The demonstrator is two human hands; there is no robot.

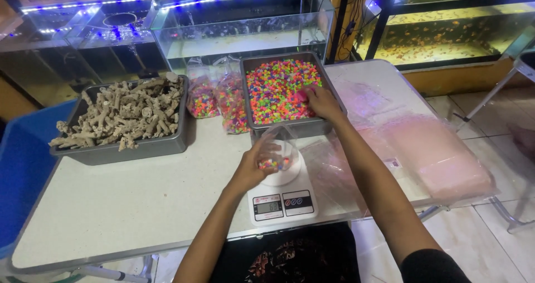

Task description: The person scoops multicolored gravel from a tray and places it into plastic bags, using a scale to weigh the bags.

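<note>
My left hand [253,167] holds a clear plastic bag [278,149] upright on a white digital kitchen scale [282,199]; a little coloured gravel lies in the bag's bottom. My right hand [320,102] reaches into a grey metal tray [329,88] filled with bright multicoloured gravel [276,90], fingers curled on a pinkish scoop or handful at the tray's right side. What exactly it grips is hard to tell.
A second grey tray [134,146] with pale coral pieces sits at the left. Two filled gravel bags [217,99] stand between the trays. A stack of clear empty bags [423,149] lies at the right. Fish tanks [245,32] line the back; a blue tub [25,160] stands at the left.
</note>
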